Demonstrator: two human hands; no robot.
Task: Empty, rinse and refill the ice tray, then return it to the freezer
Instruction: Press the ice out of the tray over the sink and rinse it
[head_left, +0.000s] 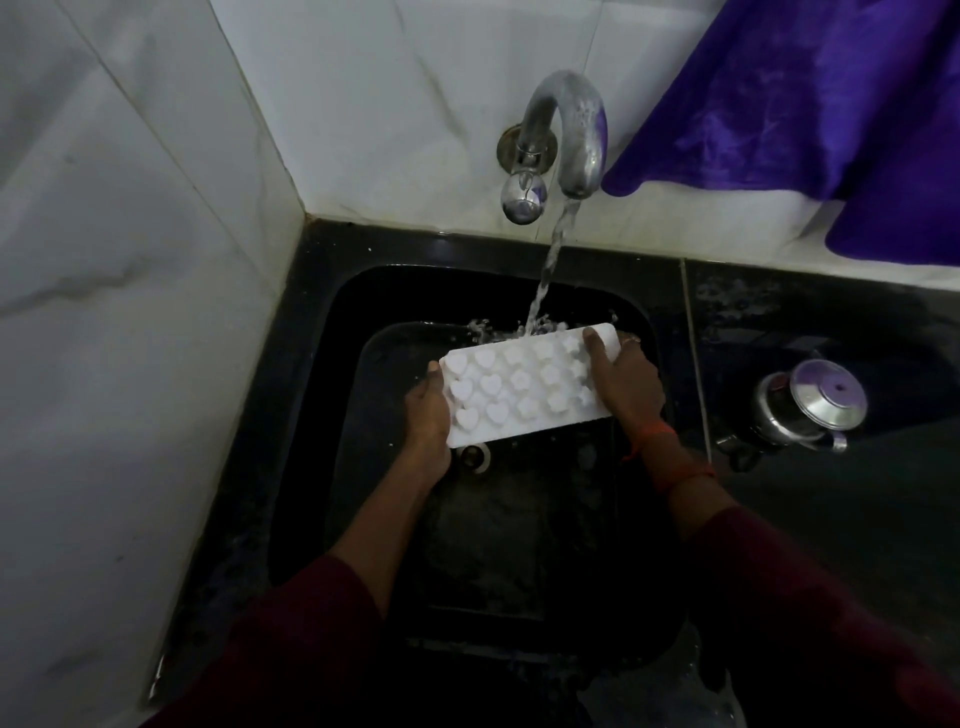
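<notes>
A white ice tray (524, 387) with heart-shaped cells is held over the black sink (358, 291). My left hand (428, 415) grips its left end, thumb on the top edge. My right hand (626, 387) grips its right end, thumb over the rim. Water runs from the chrome tap (569, 130) in a stream (548, 270) and splashes on the tray's far edge. The drain (475, 457) shows just below the tray.
A steel pot with a lid (810, 402) stands on the dark counter to the right of the sink. A purple cloth (810, 104) hangs at the top right, close to the tap. White tiled walls close off the left and back.
</notes>
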